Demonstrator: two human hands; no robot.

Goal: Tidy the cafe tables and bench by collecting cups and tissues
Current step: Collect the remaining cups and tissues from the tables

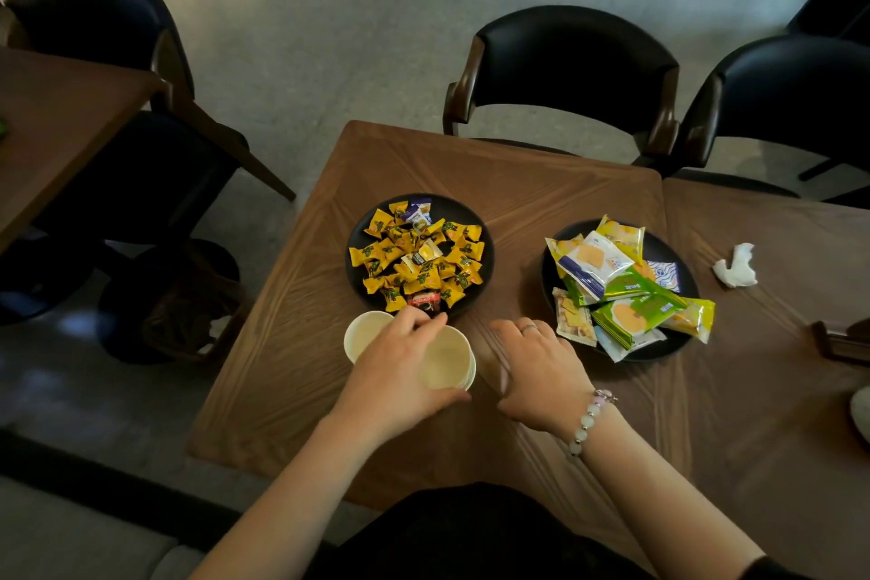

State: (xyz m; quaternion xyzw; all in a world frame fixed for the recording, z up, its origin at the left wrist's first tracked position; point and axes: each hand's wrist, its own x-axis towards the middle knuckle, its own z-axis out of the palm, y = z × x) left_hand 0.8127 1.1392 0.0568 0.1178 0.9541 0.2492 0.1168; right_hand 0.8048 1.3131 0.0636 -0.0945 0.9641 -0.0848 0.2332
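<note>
Two white paper cups side by side near the front edge of the table: near cup (446, 363) under the left hand (400, 372), far cup (365, 332) just behind it, touching or nearly so. Left hand draped over the near cup, fingers curled round its rim and wall, gripping it; probably gathering the pair for stacking, a judgement only. Right hand (536, 372) flat on the wood just beside the near cup, fingers loose and spread, holding nothing, perhaps steadying. Ring on one finger, pale bead bracelet (588, 422) at the wrist.

Crumpled white tissue (735, 266) well apart to the right, on the adjoining tabletop, not yet collected.

Behind the cups, round black plate (485, 250) heaped with yellow-wrapped sweets; to its right, second black plate (687, 283) loaded with green and white snack packets; neither part of the clearing.

Brown wooden table (518, 174) with diagonal grain panels. Dark padded armchairs (574, 57) drawn up on the far side. Grey speckled floor (376, 14) beyond. Woven basket (188, 320) standing on the floor to the left.
</note>
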